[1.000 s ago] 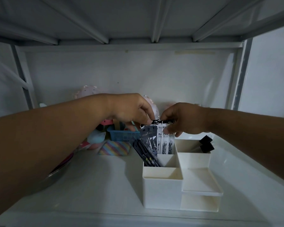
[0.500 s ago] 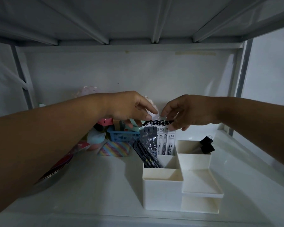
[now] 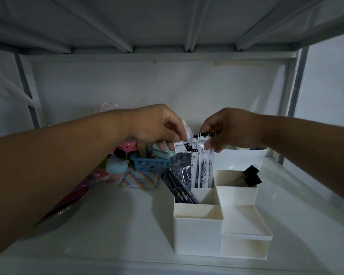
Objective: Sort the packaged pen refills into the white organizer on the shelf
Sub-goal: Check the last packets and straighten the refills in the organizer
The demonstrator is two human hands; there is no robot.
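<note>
Hands parted since before: left hand (image 3: 157, 126) pinches one white refill packet (image 3: 180, 147); right hand (image 3: 230, 128) fingers grip upright clear-and-white refill packets (image 3: 205, 161) in white plastic organizer (image 3: 197, 233).

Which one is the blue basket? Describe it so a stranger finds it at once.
Start at the white plastic organizer on the white shelf. Look behind and left of it: the small blue perforated plastic basket sits below the left hand. It alone has mesh walls, unlike the striped pad in front.
</note>
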